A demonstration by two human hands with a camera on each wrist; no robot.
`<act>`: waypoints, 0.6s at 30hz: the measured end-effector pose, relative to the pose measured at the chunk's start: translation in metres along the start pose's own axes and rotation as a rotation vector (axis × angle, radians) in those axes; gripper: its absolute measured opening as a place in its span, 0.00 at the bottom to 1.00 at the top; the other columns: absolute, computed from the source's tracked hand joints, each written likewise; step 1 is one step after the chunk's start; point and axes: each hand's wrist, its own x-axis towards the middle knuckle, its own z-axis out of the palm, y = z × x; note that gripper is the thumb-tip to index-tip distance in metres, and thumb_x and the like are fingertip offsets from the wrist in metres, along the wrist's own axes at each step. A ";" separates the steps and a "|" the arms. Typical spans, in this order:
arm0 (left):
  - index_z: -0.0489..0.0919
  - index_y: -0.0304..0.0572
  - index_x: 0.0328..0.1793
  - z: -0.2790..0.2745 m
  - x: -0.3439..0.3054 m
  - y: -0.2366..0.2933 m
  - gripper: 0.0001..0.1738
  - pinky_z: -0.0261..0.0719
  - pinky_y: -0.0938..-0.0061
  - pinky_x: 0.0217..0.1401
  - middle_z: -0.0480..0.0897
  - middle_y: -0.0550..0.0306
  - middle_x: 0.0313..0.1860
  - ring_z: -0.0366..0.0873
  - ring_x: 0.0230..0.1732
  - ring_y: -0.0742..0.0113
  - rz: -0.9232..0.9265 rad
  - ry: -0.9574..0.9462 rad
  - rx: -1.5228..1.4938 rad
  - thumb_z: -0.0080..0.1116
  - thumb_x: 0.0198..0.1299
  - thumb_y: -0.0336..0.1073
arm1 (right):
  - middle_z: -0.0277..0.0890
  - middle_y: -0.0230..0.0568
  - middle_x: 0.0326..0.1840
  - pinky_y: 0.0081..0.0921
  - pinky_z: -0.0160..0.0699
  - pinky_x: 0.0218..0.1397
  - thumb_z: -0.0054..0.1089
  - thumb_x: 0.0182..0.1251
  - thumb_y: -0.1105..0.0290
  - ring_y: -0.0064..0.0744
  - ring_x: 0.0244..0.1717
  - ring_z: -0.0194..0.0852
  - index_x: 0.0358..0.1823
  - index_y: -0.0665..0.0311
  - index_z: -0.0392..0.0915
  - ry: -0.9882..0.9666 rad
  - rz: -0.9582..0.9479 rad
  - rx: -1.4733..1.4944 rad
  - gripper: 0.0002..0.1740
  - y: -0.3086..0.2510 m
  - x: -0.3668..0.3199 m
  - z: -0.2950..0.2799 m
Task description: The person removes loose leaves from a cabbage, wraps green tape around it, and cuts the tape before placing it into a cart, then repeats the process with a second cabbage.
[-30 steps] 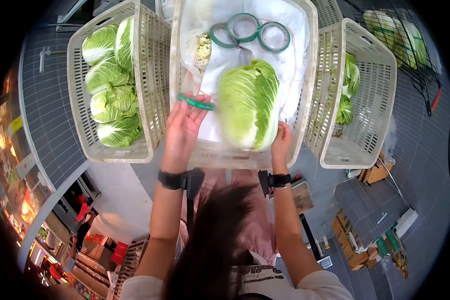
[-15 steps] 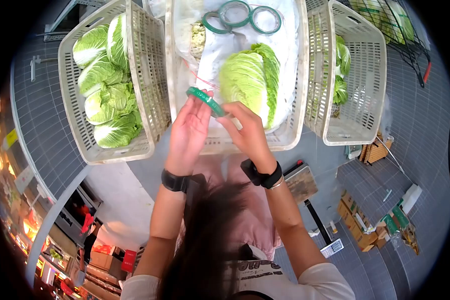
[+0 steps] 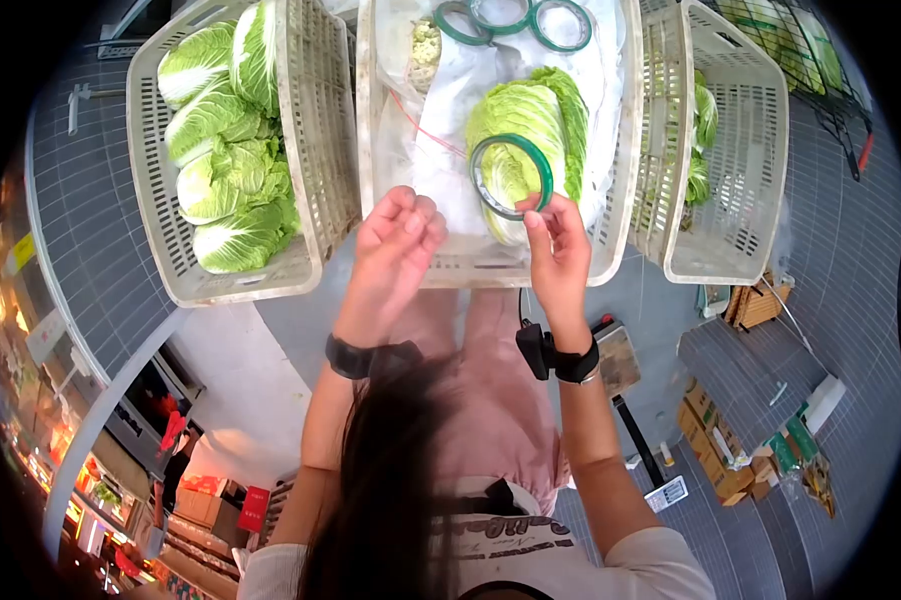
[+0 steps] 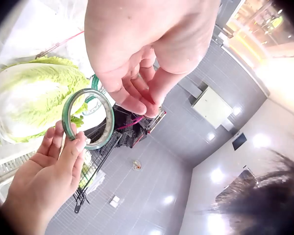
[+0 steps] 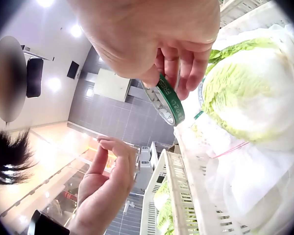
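In the head view my right hand holds a roll of green tape by its lower edge, between thumb and fingers. The ring stands up in front of a Chinese cabbage, overlapping it in this view. My left hand is raised to the left of the roll, fingers curled and thumb tip against the fingertips. Nothing shows in that left pinch in the left wrist view, where the hand hangs beside the tape roll. The right wrist view shows printing on the roll's green outer face.
The cabbage lies on white sheeting in a pale plastic crate. Several more tape rolls lie at its far end. A crate of cabbages stands on the left, another crate on the right. A wire basket is far right.
My right hand came off the cabbage to the tape roll, which my left hand held. Now the right hand has the roll, farther right, and the left hand has let it go and curled its fingers.
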 end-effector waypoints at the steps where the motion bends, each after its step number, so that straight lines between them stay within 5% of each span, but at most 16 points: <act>1: 0.66 0.44 0.44 0.002 0.000 -0.001 0.11 0.69 0.77 0.49 0.70 0.61 0.38 0.71 0.45 0.70 0.005 -0.008 0.027 0.56 0.63 0.26 | 0.79 0.39 0.45 0.22 0.72 0.48 0.55 0.67 0.78 0.24 0.40 0.73 0.54 0.68 0.72 0.003 -0.044 0.033 0.14 -0.004 0.000 0.001; 4: 0.62 0.48 0.38 0.018 0.000 -0.004 0.13 0.70 0.76 0.48 0.71 0.62 0.34 0.72 0.42 0.70 0.008 0.045 0.162 0.57 0.62 0.26 | 0.73 0.34 0.39 0.18 0.68 0.43 0.51 0.70 0.79 0.22 0.36 0.68 0.55 0.69 0.70 -0.026 -0.254 -0.194 0.13 0.000 0.001 -0.003; 8: 0.61 0.49 0.35 0.034 0.001 -0.011 0.15 0.72 0.75 0.46 0.74 0.60 0.31 0.75 0.38 0.70 -0.024 0.118 0.371 0.57 0.62 0.25 | 0.64 0.38 0.31 0.23 0.68 0.37 0.55 0.61 0.82 0.29 0.32 0.67 0.47 0.61 0.80 -0.289 -0.230 -0.233 0.14 -0.047 0.008 -0.005; 9: 0.61 0.49 0.35 0.036 0.001 -0.015 0.15 0.73 0.75 0.46 0.75 0.59 0.31 0.76 0.38 0.69 -0.019 0.126 0.380 0.57 0.61 0.24 | 0.66 0.37 0.31 0.24 0.67 0.34 0.56 0.59 0.81 0.29 0.31 0.68 0.40 0.60 0.82 -0.258 -0.160 -0.195 0.11 -0.055 0.006 -0.002; 18: 0.59 0.49 0.33 0.042 0.002 -0.035 0.19 0.77 0.76 0.48 0.80 0.55 0.33 0.81 0.39 0.69 0.018 0.139 0.471 0.59 0.60 0.21 | 0.66 0.35 0.27 0.23 0.66 0.31 0.66 0.53 0.78 0.29 0.27 0.66 0.35 0.61 0.82 -0.315 -0.170 -0.218 0.08 -0.057 0.013 -0.022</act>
